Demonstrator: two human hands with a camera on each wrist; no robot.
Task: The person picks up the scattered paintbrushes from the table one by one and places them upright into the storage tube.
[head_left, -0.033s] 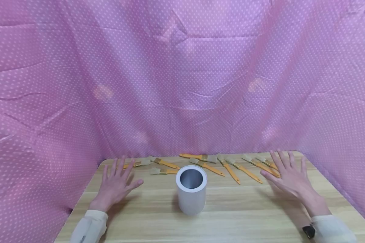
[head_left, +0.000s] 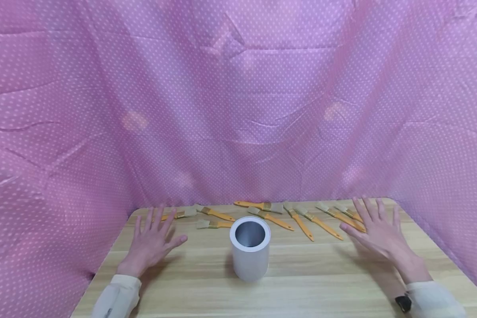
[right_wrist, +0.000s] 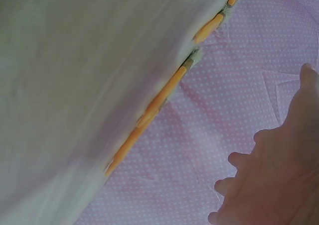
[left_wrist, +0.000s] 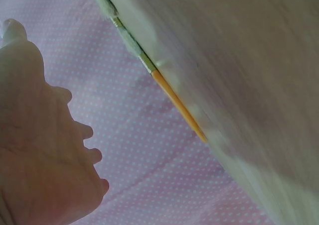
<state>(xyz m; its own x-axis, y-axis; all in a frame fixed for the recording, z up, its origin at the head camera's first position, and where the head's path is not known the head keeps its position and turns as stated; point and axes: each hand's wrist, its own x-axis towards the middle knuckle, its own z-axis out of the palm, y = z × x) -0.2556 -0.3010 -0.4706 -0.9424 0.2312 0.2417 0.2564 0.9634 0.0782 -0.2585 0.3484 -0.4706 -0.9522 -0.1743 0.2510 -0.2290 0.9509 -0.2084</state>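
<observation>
Pink dotted cloth (head_left: 238,110) closes in the wooden table (head_left: 302,282) on three sides. I see my left hand (head_left: 153,243) lying flat on the wood with fingers spread, holding nothing; the nearest paintbrush (head_left: 179,214) lies just past its fingertips. My right hand (head_left: 377,234) is likewise spread and empty, its fingers over the handle ends of two orange-handled brushes (head_left: 343,215), though I cannot tell whether they touch. Between my hands, slightly nearer me than the fingertips, stands the grey cylindrical cup (head_left: 250,254), upright and open-topped. More brushes (head_left: 270,216) lie scattered beyond it.
</observation>
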